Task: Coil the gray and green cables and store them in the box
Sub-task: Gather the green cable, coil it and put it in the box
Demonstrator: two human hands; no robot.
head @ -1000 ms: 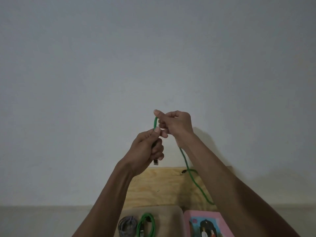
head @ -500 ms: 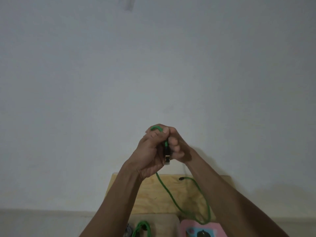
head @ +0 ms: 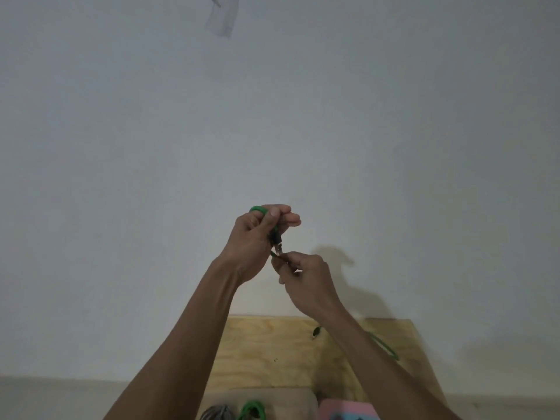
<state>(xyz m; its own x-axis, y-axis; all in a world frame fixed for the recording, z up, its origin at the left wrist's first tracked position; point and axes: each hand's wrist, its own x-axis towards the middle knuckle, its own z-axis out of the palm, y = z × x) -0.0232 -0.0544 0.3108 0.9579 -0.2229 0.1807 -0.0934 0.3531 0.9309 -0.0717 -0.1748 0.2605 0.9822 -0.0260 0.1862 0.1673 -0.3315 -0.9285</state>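
Note:
I hold a green cable (head: 258,209) up in front of the wall. My left hand (head: 257,237) grips a small loop of it, with the dark plug (head: 277,242) hanging below the fingers. My right hand (head: 306,281) pinches the cable just under the plug. The rest of the cable runs down behind my right forearm and shows again as a green strand (head: 385,347) on the wooden board. At the bottom edge sits the box (head: 288,398) with a coiled gray cable (head: 216,413) and a coiled green cable (head: 251,410) inside.
A light plywood board (head: 272,347) leans against the white wall behind the box. The loose far plug (head: 316,331) of the cable lies on it. A pink box (head: 345,410) stands to the right of the cable box. A pale strip (head: 222,16) hangs at the top.
My right hand has dropped from beside the left hand to just below the plug. The view has tilted upward, so the box and board sit lower in the frame.

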